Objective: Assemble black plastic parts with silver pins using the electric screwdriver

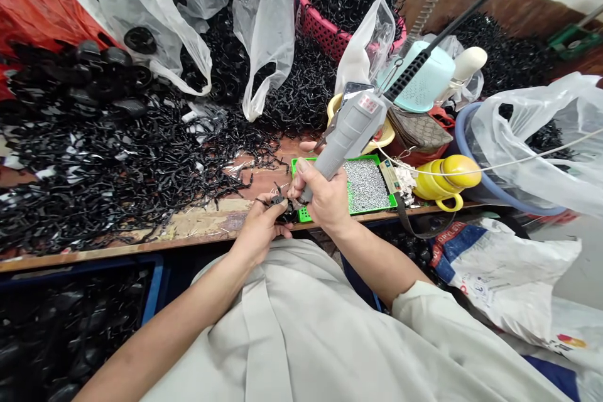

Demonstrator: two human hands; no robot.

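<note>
My right hand (327,195) is wrapped round a grey electric screwdriver (351,135), held tilted with its nose pointing down to the left. Pinched in my left hand (261,226) is a small black plastic part (279,206), right by the screwdriver's nose; whether the bit touches it is hidden by my fingers. Just beyond my right hand lies a green tray (394,201) filled with small silvery screws (365,185). Both hands are above the front edge of the wooden bench (202,223).
Heaps of thin black plastic pieces (117,169) cover the bench's left side. Behind stand a pink basket (325,28) and hanging clear bags (268,25). To the right are a yellow cup (440,177), a blue tub (499,195) and a white sack (513,276). A blue crate (155,289) sits below left.
</note>
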